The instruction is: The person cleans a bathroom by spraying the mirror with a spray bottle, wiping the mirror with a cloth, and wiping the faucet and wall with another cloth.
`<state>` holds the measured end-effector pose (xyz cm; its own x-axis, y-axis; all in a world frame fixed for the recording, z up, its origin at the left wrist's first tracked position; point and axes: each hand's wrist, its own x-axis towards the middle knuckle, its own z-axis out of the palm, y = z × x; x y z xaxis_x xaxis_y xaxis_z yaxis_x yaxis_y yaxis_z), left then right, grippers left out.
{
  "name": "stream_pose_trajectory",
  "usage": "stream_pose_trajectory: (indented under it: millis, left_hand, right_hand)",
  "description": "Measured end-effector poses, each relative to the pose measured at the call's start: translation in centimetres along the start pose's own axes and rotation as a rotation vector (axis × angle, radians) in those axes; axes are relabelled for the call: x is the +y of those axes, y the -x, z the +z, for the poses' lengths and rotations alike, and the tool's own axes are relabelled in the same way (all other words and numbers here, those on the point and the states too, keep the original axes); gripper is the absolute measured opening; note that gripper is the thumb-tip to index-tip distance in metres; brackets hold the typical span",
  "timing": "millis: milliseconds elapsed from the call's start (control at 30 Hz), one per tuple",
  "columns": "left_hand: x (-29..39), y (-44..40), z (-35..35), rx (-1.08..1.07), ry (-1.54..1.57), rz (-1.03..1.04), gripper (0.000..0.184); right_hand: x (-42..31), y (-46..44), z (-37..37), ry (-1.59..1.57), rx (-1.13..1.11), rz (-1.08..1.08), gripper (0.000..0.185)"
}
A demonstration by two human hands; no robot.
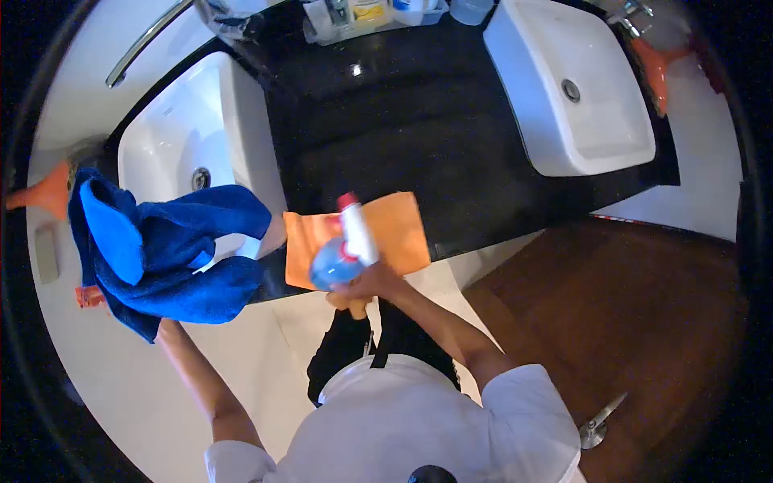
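My right hand [369,283] is wrapped round a spray bottle [328,264] with blue liquid, a white neck and a red nozzle, tilted over an orange cloth [398,233]. That cloth lies at the counter's front edge. On the left, a large blue towel [173,249] hangs bunched over the front of the left sink [251,137]. The towel covers my left hand, and only the forearm shows below it, so its fingers are hidden. An orange-red object [90,296] shows at the towel's lower left edge.
A second white sink [596,97] stands at the right of the black counter [386,121]. Several toiletries stand in a clear tray [378,26] at the back. Chrome taps rise behind both sinks. A brown door [612,322] with a metal handle [594,433] is at the right.
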<state>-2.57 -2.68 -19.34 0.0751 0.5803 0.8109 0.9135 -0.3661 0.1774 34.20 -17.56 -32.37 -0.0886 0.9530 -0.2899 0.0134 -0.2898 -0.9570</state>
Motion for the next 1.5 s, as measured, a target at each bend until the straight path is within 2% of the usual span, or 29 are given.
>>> stream_pose_trajectory:
  millis: [33, 100, 133, 167, 200, 267, 300, 333, 367, 400, 433, 500, 533, 600, 633, 667, 733, 767, 833, 900, 933, 1033, 1100, 1167, 1267, 1333, 1367, 1400, 1500]
  left_hand:
    - [0.7, -0.5, 0.0, 0.004, -0.032, 0.040, 0.055]
    - [4.8, -1.8, -1.1, -0.120, -0.076, -0.005, 0.056]
    - [0.3, -0.4, -1.3, -0.164, 0.111, -0.170, 0.081]
    - [1.0, -0.6, -0.9, -0.163, 0.111, -0.171, 0.081]
    - [2.2, -0.9, -0.3, -0.164, 0.137, -0.192, 0.080]
    - [1.7, -0.5, 0.4, -0.155, 0.162, -0.216, 0.080]
    - [0.3, 0.6, 0.9, -0.145, 0.248, -0.330, 0.078]
    - [-1.1, 1.8, 1.2, -0.139, 0.289, -0.388, 0.076]
    - [-1.6, 2.4, 1.5, -0.129, 0.329, -0.446, 0.075]
    - [-2.4, 2.8, 1.7, -0.182, 0.216, -0.395, 0.067]
    - [-3.1, 3.4, 2.0, -0.235, 0.104, -0.343, 0.060]
    - [0.0, 2.9, 2.9, -0.098, 0.736, -0.925, 0.059]
    - [3.9, 1.0, 2.1, -0.195, 0.482, -0.616, 0.059]
    - [2.8, 1.9, 2.0, -0.190, 0.409, -0.495, 0.055]
    - [2.3, 2.3, 2.0, -0.184, 0.371, -0.436, 0.054]
    - [4.2, 1.8, 2.0, -0.096, 0.648, -0.510, 0.052]
    - [3.0, 2.9, 1.4, -0.060, 0.351, -0.473, 0.054]
    - [3.0, 3.4, 0.7, -0.041, 0.224, -0.471, 0.054]
    - [3.8, 4.3, -0.7, -0.033, 0.110, -0.462, 0.057]
    - [6.8, 3.6, -2.6, -0.088, 0.172, -0.499, 0.061]
    - [5.8, 4.5, -3.5, -0.180, 0.043, -0.342, 0.061]
    - [3.1, 7.4, -4.9, -0.185, 0.037, -0.430, 0.062]
    - [4.3, 6.4, -4.4, -0.096, 0.209, -0.504, 0.058]
    - [4.3, 6.9, -4.1, 0.081, 0.643, -0.822, 0.055]
    - [8.8, 4.0, -2.1, 0.113, 0.544, -0.867, 0.053]
    - [5.0, 6.7, -1.6, -0.082, 0.170, -0.549, 0.051]
    - [6.0, 6.1, -1.4, -0.076, 0.290, -0.623, 0.051]
    - [5.5, 6.7, -0.5, -0.051, 0.192, -0.504, 0.050]
    - [6.4, 6.7, -0.5, -0.163, 0.217, -0.451, 0.051]
  right_hand:
    - [4.4, -0.1, -0.5, 0.001, 0.068, -0.086, 0.093]
    - [5.7, 2.1, -5.6, 0.240, 0.279, -0.082, 0.086]
    - [6.6, 3.2, -8.6, 0.187, 0.425, -0.071, 0.077]
    - [8.2, 4.3, -11.6, 0.132, 0.570, -0.061, 0.069]
    - [11.8, 4.8, -14.8, -0.178, 0.826, -0.248, 0.064]
    - [6.0, 5.5, -18.4, -0.038, 0.913, -0.173, 0.064]
    - [5.7, 5.4, -19.6, -0.141, 0.949, -0.188, 0.063]
    - [6.4, 4.5, -19.9, -0.135, 0.943, -0.196, 0.063]
    - [6.4, 3.5, -19.4, -0.091, 1.045, -0.188, 0.060]
    - [6.3, 2.5, -19.1, -0.045, 1.148, -0.181, 0.058]
    - [6.2, 1.7, -18.5, 0.022, 1.019, -0.174, 0.060]
    - [3.6, -1.9, -15.1, 0.053, 0.760, -0.216, 0.067]
    - [3.8, -4.3, -13.9, 0.019, 0.628, -0.266, 0.070]
    - [2.0, -9.4, -10.2, 0.157, 0.505, -0.510, 0.063]
    - [0.5, -11.3, -8.9, 0.210, 0.404, -0.435, 0.065]
    - [-1.9, -13.6, -7.4, 0.038, 0.288, -0.547, 0.071]
    - [-3.6, -18.4, -5.7, 0.343, 0.527, -0.530, 0.072]
    - [-4.5, -20.9, -5.8, 0.284, 0.542, -0.623, 0.067]
    - [-5.5, -24.1, -7.0, 0.140, 0.479, -0.556, 0.073]
    - [-6.8, -25.4, -8.9, 0.209, 0.650, -0.459, 0.071]
    - [-6.9, -25.9, -10.0, 0.129, 0.676, -0.544, 0.071]
    - [-6.6, -26.1, -14.4, 0.178, 0.840, -0.498, 0.073]
    - [-6.2, -25.2, -17.3, 0.165, 0.916, -0.461, 0.073]
    - [-6.0, -23.7, -19.5, 0.149, 0.986, -0.416, 0.074]
    - [-5.2, -21.0, -22.0, 0.176, 1.167, -0.491, 0.076]
    - [-3.6, -20.2, -23.8, 0.183, 1.310, -0.554, 0.075]
    - [-3.7, -19.3, -24.4, 0.182, 1.317, -0.560, 0.075]
    - [-3.8, -18.1, -24.6, 0.214, 1.372, -0.580, 0.075]
    - [-3.8, -16.8, -23.8, 0.295, 1.495, -0.553, 0.073]
